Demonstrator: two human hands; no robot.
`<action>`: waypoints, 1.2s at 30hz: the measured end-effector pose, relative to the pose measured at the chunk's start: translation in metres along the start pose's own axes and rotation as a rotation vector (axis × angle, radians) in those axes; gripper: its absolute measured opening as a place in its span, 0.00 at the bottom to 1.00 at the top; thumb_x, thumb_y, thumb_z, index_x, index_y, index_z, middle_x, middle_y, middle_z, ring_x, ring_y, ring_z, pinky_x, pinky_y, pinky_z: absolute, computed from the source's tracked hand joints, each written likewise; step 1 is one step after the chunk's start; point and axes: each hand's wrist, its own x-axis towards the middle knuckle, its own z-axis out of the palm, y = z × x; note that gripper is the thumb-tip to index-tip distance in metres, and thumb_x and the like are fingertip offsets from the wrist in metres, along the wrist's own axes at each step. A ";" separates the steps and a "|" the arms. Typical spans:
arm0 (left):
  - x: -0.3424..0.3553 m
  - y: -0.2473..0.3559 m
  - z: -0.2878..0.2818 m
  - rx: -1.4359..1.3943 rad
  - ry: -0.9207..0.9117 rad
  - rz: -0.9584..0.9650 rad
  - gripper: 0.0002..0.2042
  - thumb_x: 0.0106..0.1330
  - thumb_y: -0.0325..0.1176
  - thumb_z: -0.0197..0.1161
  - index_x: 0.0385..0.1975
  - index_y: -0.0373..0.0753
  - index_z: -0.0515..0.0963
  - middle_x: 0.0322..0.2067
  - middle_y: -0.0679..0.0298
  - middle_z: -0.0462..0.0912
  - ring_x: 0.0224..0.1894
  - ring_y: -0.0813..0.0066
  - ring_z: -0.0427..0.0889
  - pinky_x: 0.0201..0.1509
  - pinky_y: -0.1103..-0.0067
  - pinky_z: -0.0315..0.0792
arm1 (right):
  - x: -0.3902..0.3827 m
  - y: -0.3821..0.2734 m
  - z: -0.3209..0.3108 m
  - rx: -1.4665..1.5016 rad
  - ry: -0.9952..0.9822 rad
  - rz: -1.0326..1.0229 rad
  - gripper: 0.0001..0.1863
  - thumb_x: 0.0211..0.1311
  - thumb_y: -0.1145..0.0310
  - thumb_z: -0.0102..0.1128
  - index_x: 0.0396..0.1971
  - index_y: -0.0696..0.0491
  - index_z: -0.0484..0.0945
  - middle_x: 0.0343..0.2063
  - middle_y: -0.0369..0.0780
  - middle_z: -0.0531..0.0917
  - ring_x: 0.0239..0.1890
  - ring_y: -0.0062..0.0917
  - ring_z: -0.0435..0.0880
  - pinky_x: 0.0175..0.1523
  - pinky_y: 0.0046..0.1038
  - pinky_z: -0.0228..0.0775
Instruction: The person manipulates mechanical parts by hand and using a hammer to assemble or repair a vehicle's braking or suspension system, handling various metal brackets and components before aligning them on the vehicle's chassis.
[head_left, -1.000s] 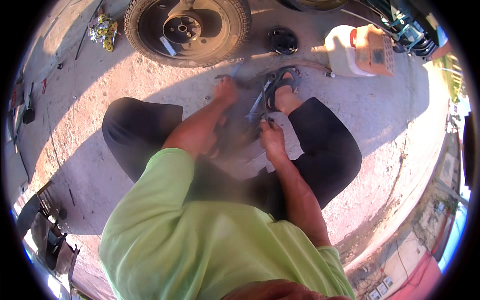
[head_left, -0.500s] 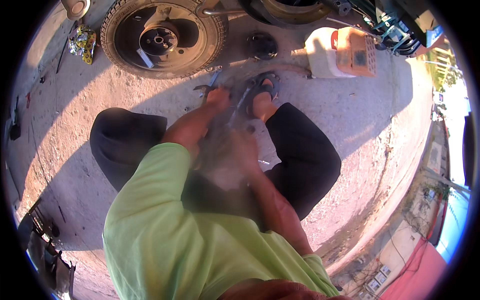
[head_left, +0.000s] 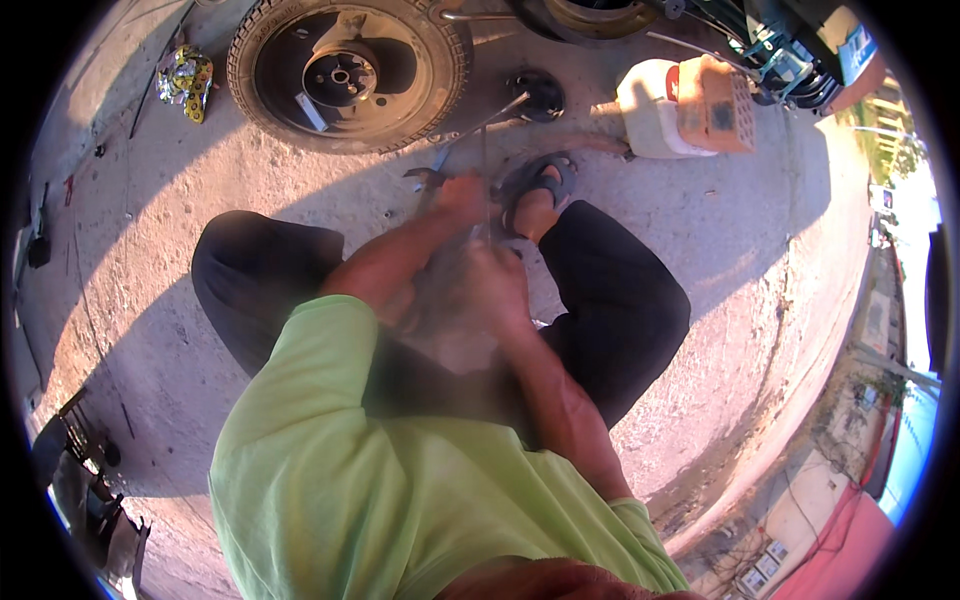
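I sit low on a concrete floor in a green shirt and black trousers, with one sandalled foot [head_left: 540, 195] out in front. My left hand [head_left: 462, 192] reaches forward beside a dark plier-like tool [head_left: 425, 178] on the ground; motion blur hides its grip. Closer to my body, my right hand [head_left: 497, 285] is closed around a thin metal rod [head_left: 485, 175] that points away from me. A blurred grey thing [head_left: 440, 310] lies between my forearms, and I cannot make out what it is.
A small wheel with a tyre [head_left: 345, 70] lies flat ahead on the left. A black round part [head_left: 540, 95] with a long thin bar sits beside it. A white jerrycan [head_left: 650, 110] carries an orange brick [head_left: 712, 105]. Dark tools [head_left: 80, 470] lie at lower left.
The view has shifted and my hands have moved. My left hand stays forward by the plier-like tool, and my right hand has come back up toward it.
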 end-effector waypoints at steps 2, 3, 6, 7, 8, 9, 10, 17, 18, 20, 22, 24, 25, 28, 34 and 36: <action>-0.003 0.001 0.003 0.027 0.059 0.012 0.25 0.48 0.46 0.65 0.46 0.38 0.81 0.48 0.48 0.80 0.50 0.48 0.83 0.56 0.61 0.75 | -0.002 -0.001 -0.002 0.044 -0.031 0.002 0.10 0.67 0.61 0.60 0.31 0.50 0.71 0.20 0.29 0.68 0.21 0.13 0.66 0.24 0.21 0.55; -0.003 0.001 0.004 0.025 0.068 0.008 0.25 0.48 0.46 0.65 0.46 0.38 0.81 0.48 0.48 0.80 0.49 0.48 0.83 0.56 0.61 0.75 | -0.004 -0.004 -0.001 0.026 -0.015 -0.004 0.10 0.67 0.62 0.60 0.31 0.50 0.71 0.20 0.29 0.68 0.21 0.13 0.66 0.23 0.20 0.55; -0.002 -0.001 0.009 0.013 0.061 -0.015 0.25 0.48 0.45 0.66 0.45 0.37 0.81 0.49 0.48 0.79 0.49 0.48 0.83 0.56 0.60 0.75 | -0.012 -0.008 0.001 -0.008 0.017 -0.006 0.10 0.67 0.62 0.60 0.31 0.49 0.71 0.20 0.28 0.67 0.19 0.12 0.65 0.22 0.20 0.54; 0.000 -0.001 0.010 0.010 0.049 -0.023 0.25 0.48 0.45 0.66 0.45 0.37 0.81 0.49 0.48 0.79 0.49 0.48 0.83 0.57 0.60 0.75 | -0.011 -0.006 -0.001 -0.005 0.014 -0.010 0.10 0.67 0.62 0.60 0.30 0.49 0.71 0.20 0.28 0.67 0.19 0.12 0.65 0.22 0.20 0.54; 0.002 0.000 0.009 0.007 0.036 -0.031 0.25 0.48 0.45 0.66 0.45 0.36 0.81 0.49 0.48 0.79 0.49 0.48 0.83 0.57 0.60 0.74 | -0.010 -0.005 -0.002 -0.002 0.010 -0.014 0.10 0.67 0.62 0.60 0.30 0.48 0.71 0.20 0.28 0.67 0.19 0.12 0.65 0.22 0.20 0.54; 0.005 0.000 0.007 -0.008 0.060 -0.033 0.25 0.48 0.45 0.66 0.45 0.36 0.81 0.49 0.49 0.79 0.50 0.48 0.82 0.57 0.60 0.74 | -0.008 -0.007 -0.004 0.011 -0.012 -0.008 0.10 0.67 0.62 0.60 0.30 0.49 0.71 0.20 0.28 0.67 0.19 0.12 0.65 0.22 0.20 0.54; 0.007 -0.001 0.004 -0.018 0.077 -0.035 0.25 0.49 0.45 0.66 0.45 0.35 0.81 0.49 0.49 0.79 0.50 0.47 0.82 0.57 0.60 0.74 | -0.008 -0.006 -0.005 0.029 -0.032 0.004 0.10 0.67 0.62 0.60 0.30 0.49 0.71 0.20 0.28 0.67 0.19 0.11 0.65 0.22 0.20 0.54; 0.004 -0.014 0.026 0.010 0.088 0.006 0.25 0.50 0.45 0.67 0.47 0.37 0.78 0.51 0.51 0.76 0.49 0.48 0.82 0.53 0.57 0.75 | -0.015 -0.007 0.015 0.077 -0.038 0.019 0.10 0.67 0.62 0.60 0.30 0.49 0.71 0.20 0.28 0.67 0.19 0.12 0.64 0.23 0.20 0.54; 0.005 -0.018 0.032 0.026 0.078 0.010 0.24 0.51 0.45 0.67 0.47 0.38 0.78 0.51 0.51 0.77 0.49 0.48 0.82 0.53 0.58 0.75 | -0.017 -0.008 0.017 0.016 -0.050 -0.005 0.10 0.67 0.62 0.61 0.31 0.49 0.71 0.20 0.28 0.68 0.20 0.12 0.64 0.23 0.20 0.54; 0.003 -0.021 0.044 0.048 0.050 0.019 0.24 0.54 0.44 0.67 0.48 0.39 0.77 0.52 0.51 0.77 0.49 0.50 0.83 0.53 0.59 0.76 | -0.023 -0.009 0.016 -0.111 -0.064 -0.045 0.10 0.66 0.61 0.61 0.31 0.49 0.72 0.21 0.28 0.68 0.21 0.12 0.65 0.24 0.20 0.55; 0.006 -0.022 0.057 0.095 0.122 0.005 0.23 0.55 0.42 0.65 0.50 0.40 0.76 0.51 0.51 0.76 0.48 0.50 0.83 0.52 0.58 0.76 | -0.013 0.012 0.015 -0.150 -0.110 -0.284 0.10 0.66 0.61 0.61 0.31 0.50 0.72 0.22 0.28 0.69 0.22 0.12 0.66 0.25 0.20 0.56; 0.008 -0.024 0.066 0.108 0.165 0.003 0.23 0.56 0.40 0.64 0.51 0.40 0.74 0.50 0.52 0.76 0.46 0.50 0.83 0.51 0.57 0.76 | -0.011 0.023 0.011 -0.173 -0.080 -0.263 0.10 0.67 0.61 0.61 0.33 0.50 0.73 0.22 0.28 0.69 0.23 0.13 0.67 0.27 0.20 0.58; 0.009 -0.026 0.068 0.098 0.177 0.007 0.22 0.57 0.40 0.63 0.51 0.40 0.74 0.48 0.52 0.75 0.45 0.50 0.83 0.50 0.57 0.76 | -0.025 0.001 0.021 -0.177 -0.032 -0.126 0.10 0.67 0.61 0.60 0.33 0.51 0.73 0.23 0.29 0.70 0.23 0.13 0.67 0.27 0.20 0.58; 0.019 -0.034 0.080 0.052 0.253 0.021 0.24 0.54 0.42 0.66 0.49 0.40 0.73 0.47 0.51 0.73 0.46 0.48 0.82 0.46 0.55 0.75 | -0.036 -0.010 0.032 -0.156 0.001 -0.004 0.10 0.68 0.61 0.59 0.36 0.51 0.75 0.23 0.30 0.71 0.24 0.14 0.68 0.29 0.20 0.60; 0.010 -0.028 0.081 -0.003 0.223 0.033 0.24 0.52 0.40 0.66 0.49 0.41 0.71 0.48 0.49 0.72 0.46 0.45 0.81 0.44 0.52 0.75 | -0.047 -0.021 0.041 -0.238 -0.080 -0.047 0.11 0.68 0.61 0.58 0.38 0.54 0.75 0.23 0.31 0.72 0.25 0.16 0.70 0.29 0.21 0.63; 0.012 -0.029 0.084 -0.038 0.215 0.023 0.24 0.53 0.40 0.65 0.50 0.41 0.71 0.48 0.49 0.72 0.46 0.44 0.81 0.44 0.52 0.75 | -0.045 -0.020 0.039 -0.301 -0.096 -0.065 0.11 0.69 0.61 0.58 0.37 0.54 0.75 0.23 0.31 0.72 0.25 0.16 0.70 0.28 0.22 0.62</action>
